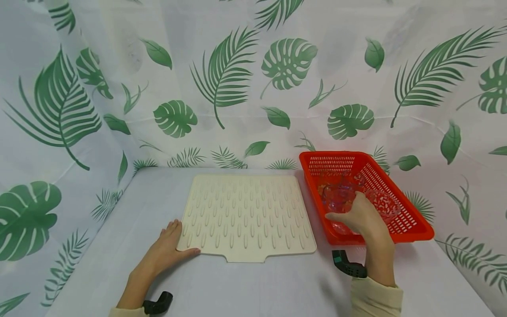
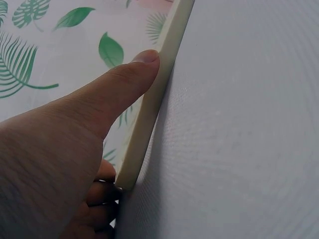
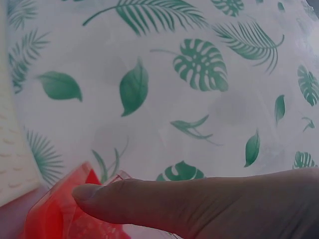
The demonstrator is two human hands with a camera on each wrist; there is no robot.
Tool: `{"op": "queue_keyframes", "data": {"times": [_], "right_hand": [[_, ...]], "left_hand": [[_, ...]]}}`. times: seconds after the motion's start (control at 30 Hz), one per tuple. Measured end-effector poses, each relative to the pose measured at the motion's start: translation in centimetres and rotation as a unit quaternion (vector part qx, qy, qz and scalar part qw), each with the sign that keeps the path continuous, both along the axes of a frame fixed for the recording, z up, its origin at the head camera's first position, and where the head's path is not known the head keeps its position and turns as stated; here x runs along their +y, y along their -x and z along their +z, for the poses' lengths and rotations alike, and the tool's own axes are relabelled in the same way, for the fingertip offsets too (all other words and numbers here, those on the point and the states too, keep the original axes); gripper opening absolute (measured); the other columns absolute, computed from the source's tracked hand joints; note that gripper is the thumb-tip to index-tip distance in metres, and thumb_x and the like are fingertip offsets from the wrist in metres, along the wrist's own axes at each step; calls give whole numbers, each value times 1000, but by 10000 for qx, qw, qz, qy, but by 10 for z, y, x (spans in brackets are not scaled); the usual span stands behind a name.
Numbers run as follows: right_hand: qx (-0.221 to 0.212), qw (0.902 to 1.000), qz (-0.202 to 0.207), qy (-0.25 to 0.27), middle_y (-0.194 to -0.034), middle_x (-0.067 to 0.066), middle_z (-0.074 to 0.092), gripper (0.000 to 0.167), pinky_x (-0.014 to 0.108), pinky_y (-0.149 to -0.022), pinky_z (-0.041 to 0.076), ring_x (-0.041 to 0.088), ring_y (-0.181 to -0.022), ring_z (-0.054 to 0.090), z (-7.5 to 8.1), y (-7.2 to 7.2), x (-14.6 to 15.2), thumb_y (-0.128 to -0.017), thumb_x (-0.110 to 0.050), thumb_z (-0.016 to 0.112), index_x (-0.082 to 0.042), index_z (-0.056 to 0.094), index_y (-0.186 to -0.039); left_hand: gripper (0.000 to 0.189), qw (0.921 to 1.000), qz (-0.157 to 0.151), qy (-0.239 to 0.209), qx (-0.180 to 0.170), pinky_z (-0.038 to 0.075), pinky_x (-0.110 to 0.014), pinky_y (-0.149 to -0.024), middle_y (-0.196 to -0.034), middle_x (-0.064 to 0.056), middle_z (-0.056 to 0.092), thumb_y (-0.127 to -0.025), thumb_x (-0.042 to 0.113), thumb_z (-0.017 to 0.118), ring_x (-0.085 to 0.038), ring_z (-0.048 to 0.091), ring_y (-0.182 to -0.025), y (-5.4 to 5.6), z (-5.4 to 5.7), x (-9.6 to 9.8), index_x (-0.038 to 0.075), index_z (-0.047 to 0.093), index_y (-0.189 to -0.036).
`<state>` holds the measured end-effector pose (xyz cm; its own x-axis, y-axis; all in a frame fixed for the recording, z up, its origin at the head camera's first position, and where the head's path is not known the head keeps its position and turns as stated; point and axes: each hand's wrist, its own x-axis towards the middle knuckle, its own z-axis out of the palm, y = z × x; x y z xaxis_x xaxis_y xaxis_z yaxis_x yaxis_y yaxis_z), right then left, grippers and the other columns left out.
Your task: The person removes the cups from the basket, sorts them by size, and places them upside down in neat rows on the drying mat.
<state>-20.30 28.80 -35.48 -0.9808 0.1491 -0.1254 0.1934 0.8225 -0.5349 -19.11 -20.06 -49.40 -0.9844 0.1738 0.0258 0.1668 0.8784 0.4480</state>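
The left hand (image 1: 164, 248) is not clenched, its extended fingers and thumb contacting the left and near edges of the cream ridged drainboard (image 1: 245, 215); a narrow gap separates the board's right edge from the red perforated basket (image 1: 420, 233). The right hand (image 1: 363, 215) reaches inside the basket, among transparent vessels (image 1: 383, 204); whether it grasps one cannot be determined. The white counter (image 1: 257, 290) extends leftward and nearward, backed by a leaf-print sheet (image 1: 287, 64).
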Motion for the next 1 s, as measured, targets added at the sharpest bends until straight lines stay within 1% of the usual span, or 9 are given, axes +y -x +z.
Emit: {"op": "queue_keyframes", "data": {"times": [0.13, 0.27, 0.4, 0.53, 0.67, 0.83, 0.9, 1.0], "right_hand": [[4, 10000, -39, 19, -137, 34, 45, 109, 63, -88, 56, 46, -117, 48, -1, 1, -1, -75, -43, 86, 12, 24, -146], [-17, 9999, -134, -16, -132, 35, 48, 106, 60, -84, 58, 45, -111, 52, 0, 2, -2, -76, -42, 85, 13, 26, -144], [46, 9998, -208, -46, -131, 35, 49, 104, 59, -82, 59, 45, -109, 53, 0, 2, -3, -76, -42, 85, 13, 28, -143], [235, 9995, -219, 30, -138, 34, 46, 106, 63, -85, 57, 47, -115, 51, 2, 2, -5, -76, -42, 85, 10, 26, -146], [515, 9982, -259, 153, -144, 33, 43, 108, 68, -88, 54, 49, -121, 48, 5, 1, -7, -75, -40, 86, 7, 24, -150], [785, 9953, -487, 298, -153, 33, 34, 121, 73, -89, 50, 53, -128, 42, 10, 0, -10, -74, -39, 86, 2, 10, -158], [884, 9936, -597, 362, -155, 32, 31, 123, 73, -90, 49, 53, -130, 40, 11, -1, -12, -75, -38, 86, 0, 5, -159], [1065, 9904, -738, 475, -157, 30, 31, 122, 73, -91, 49, 52, -133, 40, 14, -2, -16, -76, -37, 85, -4, 5, -160]], "left_hand": [[117, 10000, 19, -14, -37, 20, -64, -122, -158, -36, 26, -80, 67, 71, -50, 22, -150, 0, -1, 0, -16, 28, -150], [118, 10000, 21, -27, -69, 20, -63, -122, -158, -36, 25, -80, 68, 71, -50, 22, -150, 0, -1, 0, -16, 27, -150], [119, 9999, 35, -6, -100, 19, -62, -123, -159, -35, 24, -80, 69, 70, -49, 21, -150, 0, -2, -1, -16, 26, -151], [118, 10000, 39, 48, -46, 19, -63, -122, -158, -36, 25, -80, 69, 70, -49, 21, -150, 1, -2, -1, -16, 27, -150], [118, 10000, 35, 53, -9, 20, -63, -122, -158, -36, 26, -80, 69, 70, -49, 22, -150, 1, -2, -1, -16, 27, -150], [119, 10000, 3, 27, 5, 20, -63, -122, -158, -36, 26, -79, 69, 70, -50, 22, -150, 0, -2, -2, -17, 27, -150], [119, 10000, 2, 26, -9, 20, -63, -122, -158, -36, 26, -80, 69, 70, -49, 22, -150, 0, -2, -2, -17, 27, -150], [119, 10000, 16, 30, -33, 19, -63, -122, -158, -36, 25, -79, 69, 70, -49, 22, -150, 0, -2, -2, -17, 27, -150]]}}
